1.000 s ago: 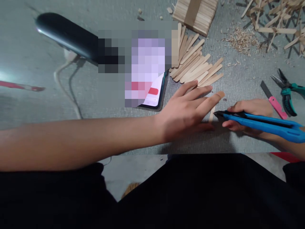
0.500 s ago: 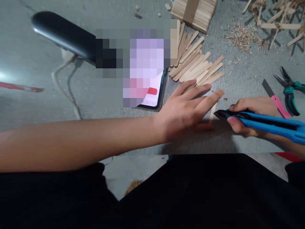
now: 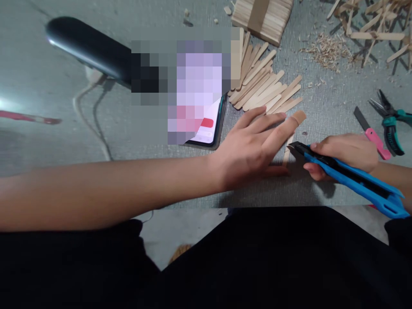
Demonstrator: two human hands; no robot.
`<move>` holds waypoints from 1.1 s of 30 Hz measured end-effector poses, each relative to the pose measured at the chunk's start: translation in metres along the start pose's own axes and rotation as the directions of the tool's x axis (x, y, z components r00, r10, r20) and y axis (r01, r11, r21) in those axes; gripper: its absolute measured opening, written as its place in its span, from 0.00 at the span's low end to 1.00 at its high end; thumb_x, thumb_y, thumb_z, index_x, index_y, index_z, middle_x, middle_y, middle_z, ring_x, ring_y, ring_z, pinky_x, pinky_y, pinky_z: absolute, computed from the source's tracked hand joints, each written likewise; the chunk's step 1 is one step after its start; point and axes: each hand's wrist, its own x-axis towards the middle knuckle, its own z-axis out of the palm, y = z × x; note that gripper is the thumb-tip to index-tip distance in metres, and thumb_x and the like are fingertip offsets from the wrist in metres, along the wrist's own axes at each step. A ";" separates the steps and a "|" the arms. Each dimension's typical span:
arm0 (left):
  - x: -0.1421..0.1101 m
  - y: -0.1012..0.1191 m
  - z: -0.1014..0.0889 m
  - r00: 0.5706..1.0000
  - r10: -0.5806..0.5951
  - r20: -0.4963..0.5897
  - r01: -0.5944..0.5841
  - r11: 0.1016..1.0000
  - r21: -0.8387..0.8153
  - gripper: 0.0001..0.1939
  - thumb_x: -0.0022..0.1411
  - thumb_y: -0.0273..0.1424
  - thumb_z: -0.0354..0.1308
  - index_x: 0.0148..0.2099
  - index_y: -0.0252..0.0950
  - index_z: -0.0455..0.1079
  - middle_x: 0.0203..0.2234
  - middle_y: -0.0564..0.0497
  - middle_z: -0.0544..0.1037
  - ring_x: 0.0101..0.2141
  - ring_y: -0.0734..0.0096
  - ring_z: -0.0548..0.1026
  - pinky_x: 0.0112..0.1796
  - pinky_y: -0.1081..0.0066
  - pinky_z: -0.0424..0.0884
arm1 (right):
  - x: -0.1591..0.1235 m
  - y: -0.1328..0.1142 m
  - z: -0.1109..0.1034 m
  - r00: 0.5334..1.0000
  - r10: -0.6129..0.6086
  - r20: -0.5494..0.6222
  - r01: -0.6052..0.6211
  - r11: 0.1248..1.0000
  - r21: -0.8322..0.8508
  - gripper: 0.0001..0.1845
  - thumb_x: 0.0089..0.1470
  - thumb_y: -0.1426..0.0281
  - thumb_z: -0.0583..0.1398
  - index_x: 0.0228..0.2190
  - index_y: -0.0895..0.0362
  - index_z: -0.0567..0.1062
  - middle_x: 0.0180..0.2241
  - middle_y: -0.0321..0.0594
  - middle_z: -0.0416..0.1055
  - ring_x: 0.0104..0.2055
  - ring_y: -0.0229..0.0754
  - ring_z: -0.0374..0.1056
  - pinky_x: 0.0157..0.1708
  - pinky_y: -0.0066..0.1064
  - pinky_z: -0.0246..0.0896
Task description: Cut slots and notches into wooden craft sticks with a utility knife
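Observation:
My left hand (image 3: 247, 148) lies over the table with its fingers spread, its index finger and thumb at the two ends of a narrow wooden craft stick (image 3: 287, 156), holding it down. A tan patch shows at the index fingertip; I cannot tell whether it is a bandage. Wrapped in my right hand (image 3: 346, 152) is a blue utility knife (image 3: 363, 189), its black-headed blade tip pointing left at the stick. Whether the blade touches the wood is unclear. Just beyond my left fingers, several loose craft sticks (image 3: 262, 88) lie fanned out.
Behind are a banded bundle of sticks (image 3: 260, 19), wood shavings (image 3: 331, 49) and joined stick frames (image 3: 376, 35). Right of my hands lie a pink knife (image 3: 377, 143) and green-handled pliers (image 3: 390, 128). A phone (image 3: 206, 135), black case (image 3: 86, 47), white cable (image 3: 86, 111) and brush (image 3: 28, 116) are leftward.
The utility knife has swung so its rear end sits lower, and its tip has risen slightly along the stick. My left index finger has shifted a little farther from my body.

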 end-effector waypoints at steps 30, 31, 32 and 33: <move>-0.002 -0.003 0.001 0.999 0.039 0.017 -0.039 0.999 -0.009 0.47 0.75 0.48 0.68 0.83 0.36 0.51 0.70 0.36 0.77 0.73 0.44 0.70 0.76 0.48 0.60 | 0.005 0.002 -0.009 0.995 -0.090 -0.050 0.090 0.996 -0.008 0.13 0.72 0.52 0.60 0.45 0.45 0.79 0.31 0.36 0.83 0.30 0.44 0.78 0.32 0.38 0.72; -0.002 -0.004 0.001 0.999 0.045 0.023 -0.044 0.999 -0.010 0.47 0.75 0.48 0.68 0.82 0.36 0.51 0.69 0.35 0.77 0.73 0.44 0.70 0.76 0.47 0.60 | 0.005 0.003 -0.010 0.993 -0.112 -0.029 0.112 0.994 -0.001 0.13 0.72 0.52 0.60 0.45 0.45 0.79 0.32 0.36 0.83 0.30 0.44 0.78 0.32 0.38 0.72; -0.002 -0.004 0.001 0.998 0.050 0.023 -0.050 0.999 -0.012 0.46 0.75 0.48 0.68 0.82 0.36 0.52 0.68 0.35 0.77 0.73 0.44 0.70 0.75 0.47 0.60 | 0.004 0.005 -0.011 0.990 -0.140 -0.011 0.140 0.990 0.004 0.13 0.71 0.52 0.61 0.44 0.45 0.79 0.32 0.36 0.83 0.30 0.44 0.78 0.33 0.38 0.72; -0.002 -0.004 0.001 0.999 0.049 0.022 -0.049 0.999 -0.017 0.46 0.74 0.48 0.69 0.81 0.36 0.53 0.68 0.34 0.78 0.72 0.43 0.71 0.75 0.46 0.61 | 0.004 0.007 -0.013 0.985 -0.172 -0.001 0.172 0.985 0.008 0.13 0.70 0.51 0.61 0.44 0.45 0.79 0.32 0.35 0.83 0.30 0.43 0.78 0.33 0.38 0.72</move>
